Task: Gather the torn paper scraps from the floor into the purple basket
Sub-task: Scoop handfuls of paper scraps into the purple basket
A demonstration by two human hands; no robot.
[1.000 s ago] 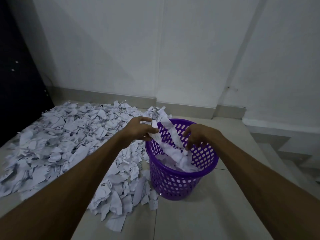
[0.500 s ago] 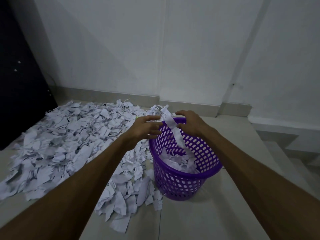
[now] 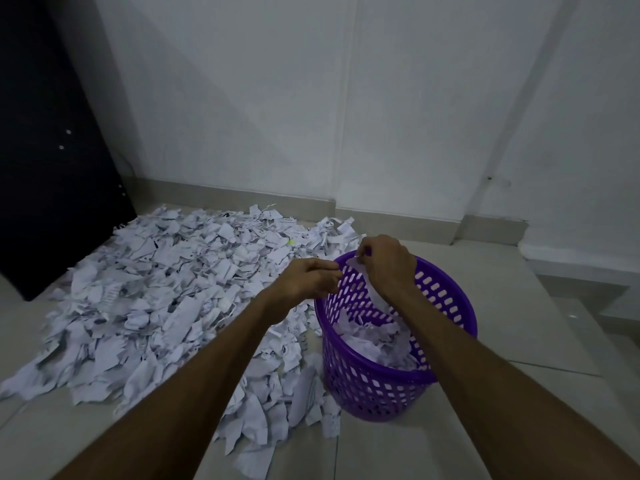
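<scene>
Basket: purple basket point(image 3: 446, 306) standing upright on the pale tiled floor point(image 3: 398, 452), perforated wall all round, already part full of crumpled white paper.
Strip: a long white paper strip point(image 3: 372, 294) hangs down inside the basket from its far rim.
Right hand: right hand point(image 3: 389, 261) over the far rim, fingers curled, fingertips pinching the top of that strip.
Left hand: left hand point(image 3: 306, 280) just left of the rim, fingers curled in; what they hold, if anything, I cannot tell.
Scraps: a wide heap of paper scraps point(image 3: 166, 299) spread left of the basket, right up against its base.
Writing: dark print marks on many scraps, too small to read.
Surroundings: white wall point(image 3: 311, 98) behind, dark door point(image 3: 45, 140) at far left.
</scene>
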